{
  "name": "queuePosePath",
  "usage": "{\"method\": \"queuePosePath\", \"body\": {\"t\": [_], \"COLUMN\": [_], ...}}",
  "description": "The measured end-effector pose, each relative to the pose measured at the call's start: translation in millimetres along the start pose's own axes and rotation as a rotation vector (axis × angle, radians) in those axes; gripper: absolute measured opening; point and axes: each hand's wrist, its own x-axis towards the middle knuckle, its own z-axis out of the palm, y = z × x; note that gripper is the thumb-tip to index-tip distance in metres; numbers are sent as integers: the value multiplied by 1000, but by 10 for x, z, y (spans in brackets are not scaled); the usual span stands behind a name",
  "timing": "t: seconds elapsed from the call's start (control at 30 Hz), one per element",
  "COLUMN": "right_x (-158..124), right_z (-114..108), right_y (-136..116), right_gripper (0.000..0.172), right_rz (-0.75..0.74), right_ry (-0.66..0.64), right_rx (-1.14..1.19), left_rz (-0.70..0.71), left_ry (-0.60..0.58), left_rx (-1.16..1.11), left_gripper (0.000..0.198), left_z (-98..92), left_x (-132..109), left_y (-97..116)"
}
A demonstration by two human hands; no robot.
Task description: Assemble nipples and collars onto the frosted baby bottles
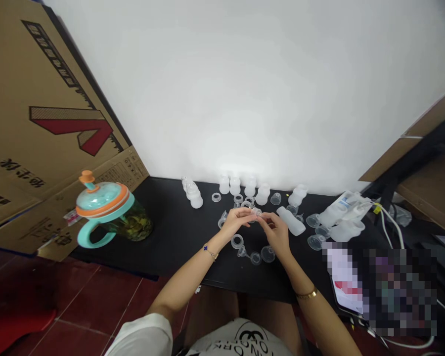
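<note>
My left hand (236,221) and my right hand (276,232) meet above the black table (174,232), fingers pinched together on a small clear plastic part (256,213) between them. Just below the hands lie a clear ring (237,241), a small nipple piece (242,252) and two round caps (261,255). A frosted bottle (291,220) lies on its side right of my right hand. A row of small frosted bottles (244,187) stands along the wall behind.
A teal and orange handled cup (109,212) with greenish contents stands at the table's left, before leaning cardboard boxes (48,123). More bottles and clear caps (337,220) pile at the right, near white cables (391,225) and a phone (346,287).
</note>
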Motion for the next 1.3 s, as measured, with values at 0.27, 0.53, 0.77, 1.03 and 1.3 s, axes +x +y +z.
{"method": "queuePosePath", "body": {"t": [0.27, 0.53, 0.77, 1.03, 1.3], "right_x": [-10, -2, -4, -6, 3], "right_z": [9, 13, 14, 1, 11], "right_y": [-13, -24, -16, -61, 13], "right_gripper": [33, 37, 45, 38, 31], "right_rz": [2, 47, 98, 114, 75], "right_ry": [7, -3, -16, -64, -31], "right_rx": [2, 23, 47, 75, 101], "left_rz": [-1, 5, 8, 15, 8], "left_ry": [-5, 7, 30, 48, 39], "left_rx": [-8, -33, -63, -38, -22], "left_gripper": [46, 43, 44, 45, 46], "left_z": [10, -9, -2, 14, 7], "left_x": [-2, -2, 24, 27, 29], "left_y": [12, -1, -38, -35, -41]}}
